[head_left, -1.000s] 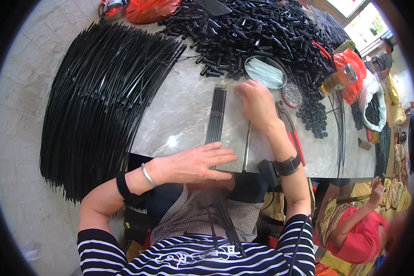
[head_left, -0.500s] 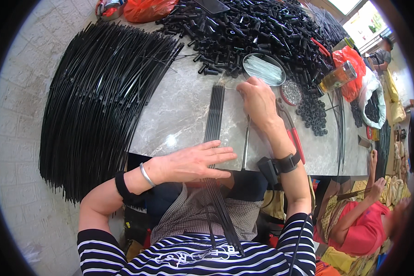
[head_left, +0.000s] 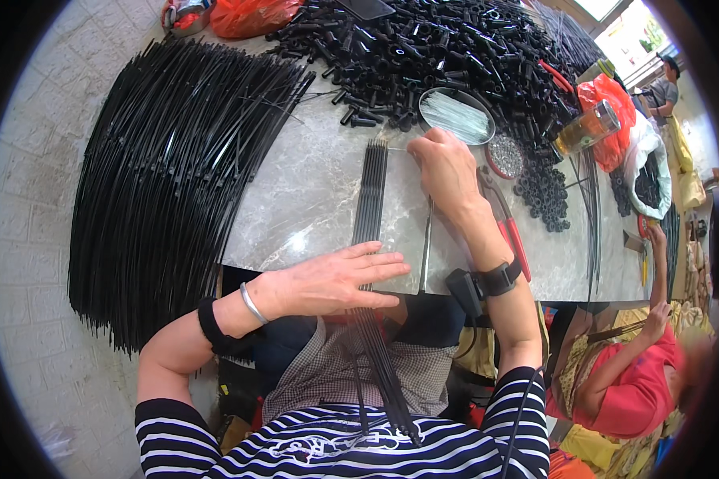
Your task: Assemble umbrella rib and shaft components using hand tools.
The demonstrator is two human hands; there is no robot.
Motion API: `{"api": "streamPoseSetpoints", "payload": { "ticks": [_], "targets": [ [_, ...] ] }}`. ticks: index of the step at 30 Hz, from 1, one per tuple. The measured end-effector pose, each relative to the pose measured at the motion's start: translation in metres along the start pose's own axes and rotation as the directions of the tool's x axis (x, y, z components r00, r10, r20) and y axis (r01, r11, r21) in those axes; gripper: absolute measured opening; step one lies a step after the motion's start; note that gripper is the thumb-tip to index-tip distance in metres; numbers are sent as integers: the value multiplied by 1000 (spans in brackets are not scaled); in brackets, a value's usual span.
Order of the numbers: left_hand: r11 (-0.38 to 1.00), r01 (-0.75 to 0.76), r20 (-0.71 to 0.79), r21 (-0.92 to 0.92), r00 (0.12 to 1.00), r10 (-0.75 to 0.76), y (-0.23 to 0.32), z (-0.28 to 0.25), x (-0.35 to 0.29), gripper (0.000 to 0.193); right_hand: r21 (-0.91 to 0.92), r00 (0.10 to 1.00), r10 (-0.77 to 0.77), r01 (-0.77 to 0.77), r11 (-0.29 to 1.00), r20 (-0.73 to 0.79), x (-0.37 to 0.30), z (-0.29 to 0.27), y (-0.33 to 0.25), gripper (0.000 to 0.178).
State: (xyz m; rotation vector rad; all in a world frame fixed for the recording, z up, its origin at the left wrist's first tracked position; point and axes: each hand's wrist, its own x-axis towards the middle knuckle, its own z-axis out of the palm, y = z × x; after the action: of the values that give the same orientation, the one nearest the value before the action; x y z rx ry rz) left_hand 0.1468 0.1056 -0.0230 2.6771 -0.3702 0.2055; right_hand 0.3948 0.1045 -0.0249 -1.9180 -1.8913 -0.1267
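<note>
A row of thin black rods (head_left: 370,188) lies side by side on the grey marbled table, reaching over its front edge towards my striped shirt. Across the rods lies my left hand (head_left: 335,279), palm down with fingers stretched out, pressing on them near the table edge. Beside their far tips, my right hand (head_left: 447,164) is closed in a pinch on a thin pale strand (head_left: 398,149) that points at the tips. Its fingertips are partly hidden by the hand. Past this hand stands a round dish (head_left: 455,116) of clear thin strips.
A thick stack of long black rods (head_left: 168,184) fills the left side. Black tubular parts (head_left: 439,48) are heaped at the back. Right of my hand are red-handled pliers (head_left: 513,231), a dish of small metal pieces (head_left: 505,156), black rings (head_left: 545,199) and a jar (head_left: 587,128). A co-worker (head_left: 627,375) sits at right.
My right hand has shifted very slightly, still pinching the strand by the rod tips. My left hand stays put. At right, the co-worker's far arm has reached further across the table.
</note>
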Motion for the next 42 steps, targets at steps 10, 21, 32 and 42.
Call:
{"api": "streamPoseSetpoints", "payload": {
  "ticks": [10, 21, 32, 42],
  "targets": [
    [999, 40, 27, -23, 999, -40, 0, 1, -1, 51, 90, 995, 96, -96, 991, 9, -1, -2, -10, 17],
    [999, 34, 26, -30, 999, -33, 0, 1, 2, 46, 64, 999, -39, 41, 997, -39, 6, 6, -2, 16],
    [999, 35, 29, -30, 999, -34, -1, -1, -1, 48, -22, 993, -98, 96, 995, -62, 11, 3, -9, 12],
    [1000, 9, 28, -12, 1000, -8, -1, 1, 2, 49, 137, 998, 40, -33, 990, -48, 3, 10, -9, 8]
  ]
}}
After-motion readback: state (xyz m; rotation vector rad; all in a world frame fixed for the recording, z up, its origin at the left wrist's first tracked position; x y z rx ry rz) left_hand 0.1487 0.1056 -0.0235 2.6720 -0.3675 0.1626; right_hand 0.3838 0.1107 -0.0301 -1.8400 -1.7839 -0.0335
